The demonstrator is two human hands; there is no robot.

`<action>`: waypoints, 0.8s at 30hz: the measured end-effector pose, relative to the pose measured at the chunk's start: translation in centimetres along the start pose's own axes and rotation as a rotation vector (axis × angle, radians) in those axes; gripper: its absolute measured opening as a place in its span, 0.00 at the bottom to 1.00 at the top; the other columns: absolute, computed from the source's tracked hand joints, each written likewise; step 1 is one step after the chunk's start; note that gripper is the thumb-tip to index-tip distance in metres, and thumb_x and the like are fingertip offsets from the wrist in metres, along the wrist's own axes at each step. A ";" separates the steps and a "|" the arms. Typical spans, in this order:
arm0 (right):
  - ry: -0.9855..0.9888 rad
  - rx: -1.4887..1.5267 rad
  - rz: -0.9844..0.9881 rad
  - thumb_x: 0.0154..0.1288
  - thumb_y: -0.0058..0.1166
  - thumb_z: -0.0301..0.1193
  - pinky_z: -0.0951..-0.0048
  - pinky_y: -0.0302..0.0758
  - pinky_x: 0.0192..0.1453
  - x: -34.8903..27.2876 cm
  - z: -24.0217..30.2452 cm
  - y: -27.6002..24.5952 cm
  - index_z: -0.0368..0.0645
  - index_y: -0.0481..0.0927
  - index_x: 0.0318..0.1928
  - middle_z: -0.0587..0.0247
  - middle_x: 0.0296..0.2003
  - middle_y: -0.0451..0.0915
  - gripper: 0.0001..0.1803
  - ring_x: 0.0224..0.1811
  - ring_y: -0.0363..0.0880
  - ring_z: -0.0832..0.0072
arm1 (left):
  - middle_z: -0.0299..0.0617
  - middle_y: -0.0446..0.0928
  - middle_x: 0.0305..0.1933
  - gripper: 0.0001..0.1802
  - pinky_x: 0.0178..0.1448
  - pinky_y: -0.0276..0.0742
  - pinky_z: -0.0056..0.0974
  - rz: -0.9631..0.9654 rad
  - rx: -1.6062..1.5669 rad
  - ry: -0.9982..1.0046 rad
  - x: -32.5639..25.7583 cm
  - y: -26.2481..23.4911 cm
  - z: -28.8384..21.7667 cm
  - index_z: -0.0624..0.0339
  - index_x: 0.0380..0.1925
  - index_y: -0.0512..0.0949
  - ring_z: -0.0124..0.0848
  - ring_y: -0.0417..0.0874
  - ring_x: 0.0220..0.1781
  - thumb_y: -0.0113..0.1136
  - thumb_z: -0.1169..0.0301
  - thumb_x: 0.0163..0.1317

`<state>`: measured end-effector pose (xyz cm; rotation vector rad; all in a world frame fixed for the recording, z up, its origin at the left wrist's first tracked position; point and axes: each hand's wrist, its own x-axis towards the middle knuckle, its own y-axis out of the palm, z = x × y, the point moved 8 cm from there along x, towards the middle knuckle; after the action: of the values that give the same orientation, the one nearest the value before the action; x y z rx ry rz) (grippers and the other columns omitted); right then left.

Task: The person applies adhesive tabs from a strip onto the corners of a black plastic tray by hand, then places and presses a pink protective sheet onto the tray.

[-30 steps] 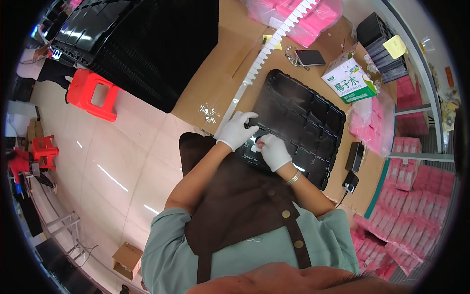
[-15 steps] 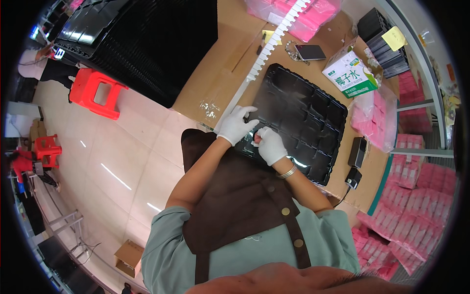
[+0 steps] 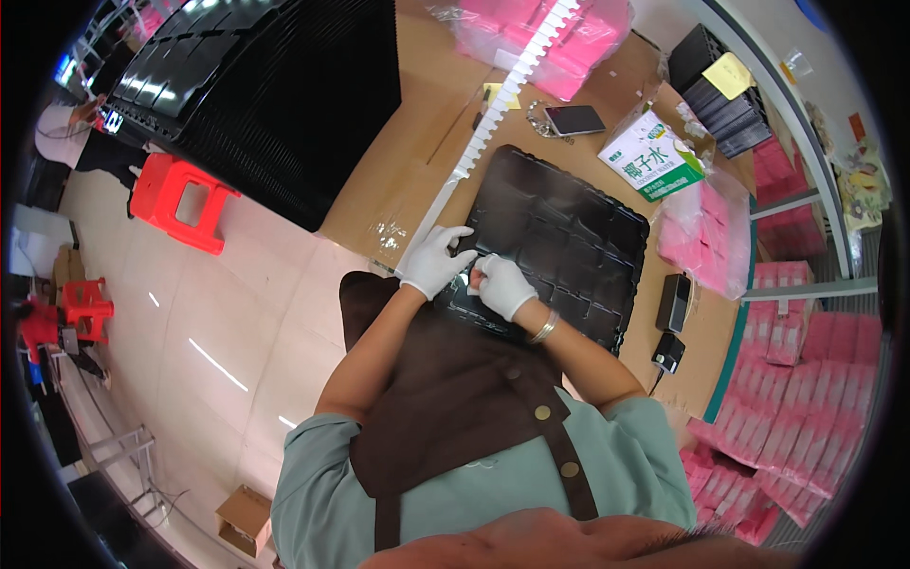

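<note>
A black plastic tray (image 3: 555, 242) with moulded compartments lies on the cardboard-covered table in front of me. My left hand (image 3: 436, 263), in a white glove, rests at the tray's near left corner with thumb and fingers spread. Just right of it, my right hand (image 3: 504, 286) is curled over the tray's near edge. Its glove leaves some fingertips bare, and the fingers are pinched together; what they hold, if anything, is too small to make out. A long white toothed strip (image 3: 495, 114) runs away from beside my left hand along the tray's left side.
A tall stack of black trays (image 3: 313, 114) stands at the left. Beyond the tray lie a phone (image 3: 574, 119), a white-and-green carton (image 3: 651, 156) and bagged pink packs (image 3: 706, 232). A black device (image 3: 674, 302) sits right of it. A red stool (image 3: 180, 201) is on the floor.
The whole view has shifted slightly, so the table and tray sit a little lower and further left. Both hands stay at the tray's near left corner, with the right still pinched.
</note>
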<state>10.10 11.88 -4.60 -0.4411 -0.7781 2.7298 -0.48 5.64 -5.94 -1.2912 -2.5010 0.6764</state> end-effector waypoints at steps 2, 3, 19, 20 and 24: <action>0.030 -0.301 -0.086 0.57 0.49 0.22 0.62 0.75 0.41 -0.1 0.3 0.4 0.36 0.77 0.31 0.49 0.30 0.78 0.04 0.35 0.79 0.55 | 0.38 0.71 0.34 0.22 0.42 0.73 0.35 -0.007 -0.002 -0.002 0.0 0.0 0.0 0.48 0.48 0.77 0.32 0.75 0.34 0.65 0.61 0.51; 0.025 -0.297 -0.072 0.57 0.49 0.22 0.62 0.75 0.41 -0.1 0.7 0.7 0.36 0.77 0.31 0.49 0.30 0.78 0.04 0.35 0.79 0.55 | 0.39 0.71 0.33 0.22 0.42 0.73 0.35 -0.004 -0.007 0.012 0.0 0.0 0.0 0.48 0.48 0.77 0.32 0.75 0.34 0.65 0.60 0.51; 0.063 -0.199 -0.014 0.57 0.47 0.21 0.59 0.77 0.42 -0.5 0.1 1.3 0.36 0.74 0.34 0.47 0.37 0.76 0.05 0.37 0.80 0.53 | 0.40 0.70 0.35 0.21 0.44 0.73 0.38 0.000 -0.042 0.003 -0.3 0.3 1.0 0.46 0.48 0.76 0.36 0.75 0.36 0.63 0.59 0.53; 0.064 -0.201 -0.015 0.57 0.47 0.21 0.59 0.77 0.42 -0.4 -0.1 1.4 0.36 0.74 0.34 0.47 0.37 0.76 0.05 0.37 0.80 0.53 | 0.40 0.70 0.35 0.21 0.44 0.73 0.38 -0.013 -0.030 0.025 -0.3 0.2 0.8 0.45 0.48 0.76 0.36 0.75 0.36 0.63 0.59 0.53; 0.067 -0.367 -0.081 0.54 0.50 0.21 0.58 0.75 0.40 -0.3 0.3 1.7 0.38 0.74 0.33 0.47 0.36 0.75 0.05 0.36 0.78 0.52 | 0.40 0.70 0.35 0.21 0.45 0.73 0.38 0.016 -0.045 -0.014 -0.3 0.5 0.9 0.45 0.48 0.76 0.37 0.76 0.37 0.62 0.59 0.53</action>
<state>10.02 10.28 -5.24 -0.5582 -1.2551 2.4849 -0.38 5.37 -6.97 -1.3278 -2.5333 0.6383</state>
